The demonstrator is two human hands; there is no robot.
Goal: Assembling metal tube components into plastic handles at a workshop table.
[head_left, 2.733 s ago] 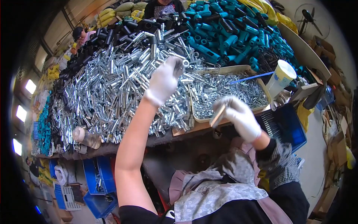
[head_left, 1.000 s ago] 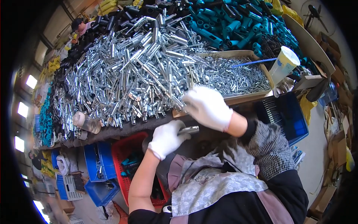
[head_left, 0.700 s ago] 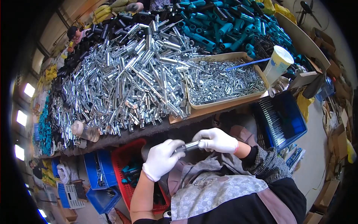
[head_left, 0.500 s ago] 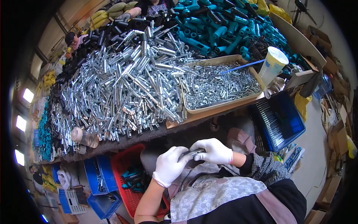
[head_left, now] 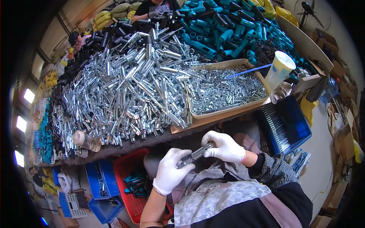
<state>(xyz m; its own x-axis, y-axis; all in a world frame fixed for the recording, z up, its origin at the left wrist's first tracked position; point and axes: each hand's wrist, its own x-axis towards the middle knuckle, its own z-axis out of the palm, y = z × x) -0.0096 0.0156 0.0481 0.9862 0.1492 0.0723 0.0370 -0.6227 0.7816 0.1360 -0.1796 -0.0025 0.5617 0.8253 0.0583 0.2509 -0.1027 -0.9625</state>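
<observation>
Workshop: pale smooth floor, bulging yellow sacks at the back, cardboard boxes down the right side.
Desk: long, its front edge covered in dark fuzzy cloth.
Metal heap: shiny tubes and rods piled at all angles across the desk.
Teal heap: smooth, hollow plastic-looking parts behind, mixed with ribbed black ones.
Red crate: plastic with holed walls, below the desk, teal and black parts inside.
Tray: shallow, beige, round-cornered, filled with small metal bits.
Blue bin: smooth-walled, slim bright rods lined up inside.
Left hand: white knit glove, fingers closed around the lower end of a metal tube.
Right hand: gloved alike, fingers pinching the upper end.
Cup: tapered, pale and yellow, beside the tray.
Metal tube: gray, round, tilted between both hands, in front of the desk, above the person's lap.
</observation>
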